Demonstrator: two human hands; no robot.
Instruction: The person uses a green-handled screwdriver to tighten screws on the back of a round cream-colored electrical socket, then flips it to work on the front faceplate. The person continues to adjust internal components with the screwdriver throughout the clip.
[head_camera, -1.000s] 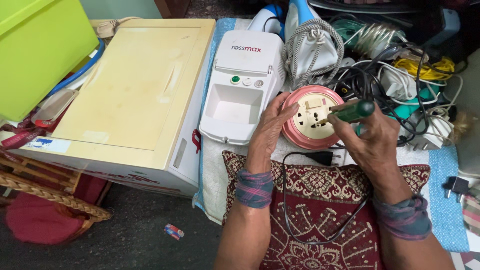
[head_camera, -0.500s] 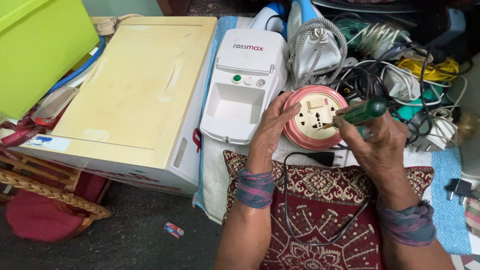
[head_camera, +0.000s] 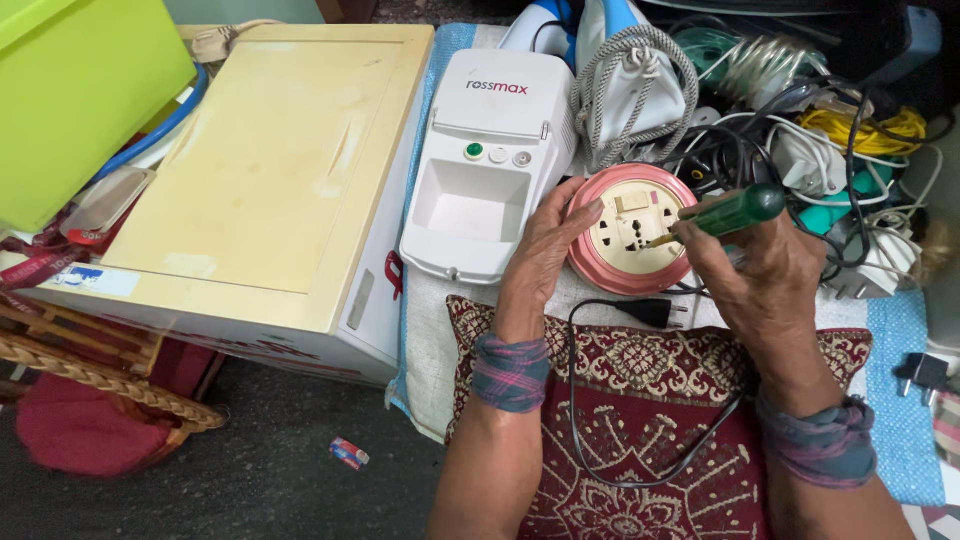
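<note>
A round pink extension reel with a cream socket face (head_camera: 632, 232) rests on the cloth. My left hand (head_camera: 547, 248) grips its left rim. My right hand (head_camera: 765, 272) holds a green-handled screwdriver (head_camera: 722, 213), whose tip touches the socket face near its right side. A black plug on a thin black cord (head_camera: 648, 312) lies just below the reel, and the cord loops over a red patterned cushion (head_camera: 640, 430) under my forearms.
A white box-shaped device with a green button (head_camera: 490, 160) stands left of the reel. A cream cabinet (head_camera: 260, 170) and a lime-green box (head_camera: 70, 90) are farther left. An iron wrapped in its cord (head_camera: 630, 80) and tangled cables (head_camera: 830, 130) fill the back right. A wicker edge (head_camera: 90, 370) sits lower left.
My right hand has shifted the screwdriver slightly, bringing its tip onto the socket face. My left hand keeps its grip on the reel.
</note>
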